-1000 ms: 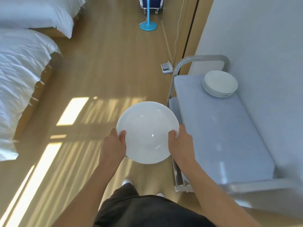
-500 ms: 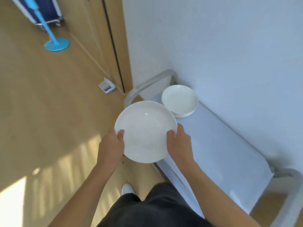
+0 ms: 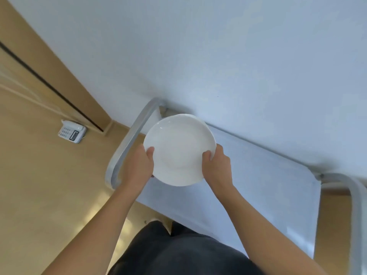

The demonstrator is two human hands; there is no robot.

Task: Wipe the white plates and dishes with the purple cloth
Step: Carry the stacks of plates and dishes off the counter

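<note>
A white plate is held between both hands over the 10 o'clock end of the pale table, close to the wall. The left hand grips its rim at 8 o'clock, thumb curled onto the upper face; the right hand clamps the rim at 4 o'clock likewise. A telephone lies on the floor towards 9 o'clock.

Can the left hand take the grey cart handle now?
Probably not yet: the grey cart handle shows just beside the left hand, but that hand grips the white plate with the right hand.
</note>
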